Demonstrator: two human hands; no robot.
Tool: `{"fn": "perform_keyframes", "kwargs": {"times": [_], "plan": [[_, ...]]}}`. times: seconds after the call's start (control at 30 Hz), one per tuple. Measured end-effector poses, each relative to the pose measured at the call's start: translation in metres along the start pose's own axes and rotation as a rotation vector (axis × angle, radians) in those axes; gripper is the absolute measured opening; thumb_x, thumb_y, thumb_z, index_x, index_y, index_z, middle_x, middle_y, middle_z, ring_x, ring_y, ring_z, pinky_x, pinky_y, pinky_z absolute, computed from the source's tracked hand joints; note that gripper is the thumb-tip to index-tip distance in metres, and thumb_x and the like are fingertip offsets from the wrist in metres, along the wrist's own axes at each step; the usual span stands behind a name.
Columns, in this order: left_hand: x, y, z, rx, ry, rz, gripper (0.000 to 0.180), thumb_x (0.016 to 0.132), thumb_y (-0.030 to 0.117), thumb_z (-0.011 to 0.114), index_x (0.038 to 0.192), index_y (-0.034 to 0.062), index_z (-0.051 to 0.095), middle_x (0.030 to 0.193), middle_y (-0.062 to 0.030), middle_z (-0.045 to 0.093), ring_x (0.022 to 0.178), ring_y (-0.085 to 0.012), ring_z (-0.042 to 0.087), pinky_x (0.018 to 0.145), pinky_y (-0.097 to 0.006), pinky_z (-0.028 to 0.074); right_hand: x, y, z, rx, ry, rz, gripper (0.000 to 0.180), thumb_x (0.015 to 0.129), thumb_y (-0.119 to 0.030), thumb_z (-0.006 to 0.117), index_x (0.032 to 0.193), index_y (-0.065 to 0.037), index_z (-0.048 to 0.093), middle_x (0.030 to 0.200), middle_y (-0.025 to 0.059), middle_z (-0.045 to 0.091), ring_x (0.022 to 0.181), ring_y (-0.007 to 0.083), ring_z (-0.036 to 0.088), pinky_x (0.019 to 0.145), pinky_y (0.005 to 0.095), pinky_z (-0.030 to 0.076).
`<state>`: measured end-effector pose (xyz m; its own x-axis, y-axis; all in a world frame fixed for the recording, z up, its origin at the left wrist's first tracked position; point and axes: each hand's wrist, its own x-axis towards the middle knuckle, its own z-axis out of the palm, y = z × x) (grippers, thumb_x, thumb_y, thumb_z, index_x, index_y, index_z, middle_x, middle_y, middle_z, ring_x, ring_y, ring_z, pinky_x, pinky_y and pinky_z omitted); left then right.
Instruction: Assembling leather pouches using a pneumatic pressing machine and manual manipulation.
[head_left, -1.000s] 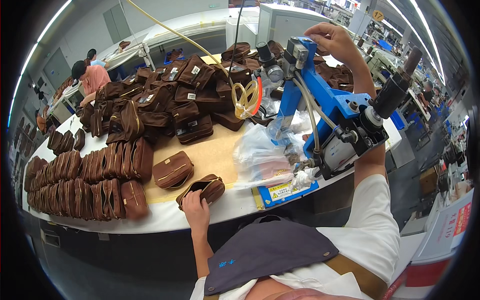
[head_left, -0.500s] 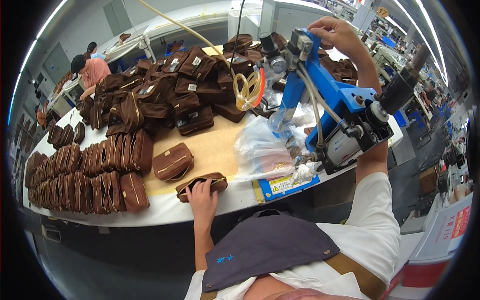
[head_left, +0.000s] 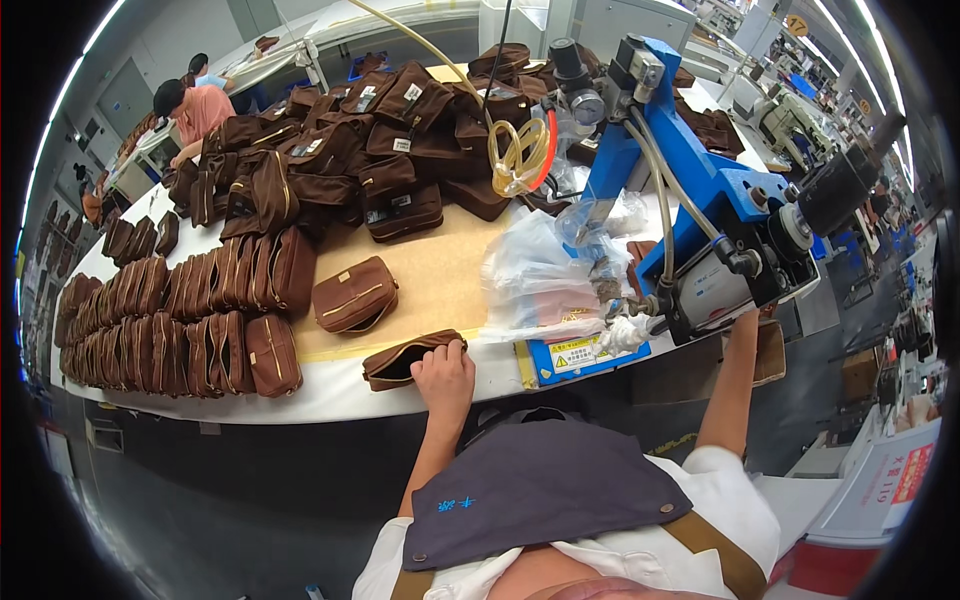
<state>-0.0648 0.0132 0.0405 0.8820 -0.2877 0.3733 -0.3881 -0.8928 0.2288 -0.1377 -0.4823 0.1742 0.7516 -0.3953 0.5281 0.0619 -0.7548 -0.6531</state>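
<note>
My left hand (head_left: 446,376) is closed on the right end of a brown zip pouch (head_left: 400,362) at the table's front edge. The pouch lies with its zipped mouth gaping and its dark inside showing. Just behind it rests another brown pouch (head_left: 356,296) with a gold-coloured zip and a small tan label. My right forearm (head_left: 732,395) reaches up to the lower side of a blue pneumatic press (head_left: 690,180); the machine's cylinder hides my right hand.
Rows of brown pouches (head_left: 215,285) stand packed at the left. A heap of darker brown pouches (head_left: 330,160) covers the back. Clear plastic bags (head_left: 535,270) lie beside the press, and a coiled yellow hose (head_left: 522,158) hangs there. Two people work at the far left.
My right hand has come down from the top of the press to behind its cylinder. My left hand has shifted from the pouch's mouth to its right end. The view has moved slightly.
</note>
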Motion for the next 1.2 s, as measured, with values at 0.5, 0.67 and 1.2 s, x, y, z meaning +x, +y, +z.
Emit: {"fn": "perform_keyframes", "kwargs": {"times": [0.5, 0.67, 1.2], "plan": [[0.016, -0.002, -0.008, -0.360, -0.091, -0.024, 0.010, 0.077, 0.015, 0.069, 0.086, 0.0142, 0.065, 0.077, -0.0005, 0.068, 0.075, -0.0226, 0.063, 0.068, -0.039, 0.039, -0.162, -0.121, 0.219, 0.463, -0.922, 0.161, 0.018, 0.084, -0.015, 0.068, 0.100, -0.008, 0.074, 0.076, 0.0060, 0.063, 0.072, 0.0162, 0.060, 0.067, 0.0292, 0.048], [0.001, 0.006, -0.018, -0.452, -0.047, -0.080, 0.012, 0.076, 0.010, 0.069, 0.086, 0.0108, 0.062, 0.077, -0.0013, 0.067, 0.076, -0.0226, 0.063, 0.069, -0.038, 0.041, -0.154, -0.156, 0.267, 0.474, -0.767, 0.246, 0.018, 0.085, -0.014, 0.067, 0.100, -0.006, 0.073, 0.084, 0.0076, 0.069, 0.077, 0.0152, 0.064, 0.071, 0.0290, 0.050], [-0.006, 0.022, -0.033, -0.565, 0.016, -0.098, 0.017, 0.077, 0.009, 0.070, 0.093, 0.0074, 0.063, 0.082, -0.0080, 0.067, 0.076, -0.0259, 0.063, 0.072, -0.038, 0.047, -0.154, -0.180, 0.260, 0.431, -0.684, 0.158, 0.015, 0.079, -0.007, 0.069, 0.091, -0.001, 0.062, 0.081, 0.0089, 0.067, 0.075, 0.0202, 0.065, 0.069, 0.0322, 0.051]]}}
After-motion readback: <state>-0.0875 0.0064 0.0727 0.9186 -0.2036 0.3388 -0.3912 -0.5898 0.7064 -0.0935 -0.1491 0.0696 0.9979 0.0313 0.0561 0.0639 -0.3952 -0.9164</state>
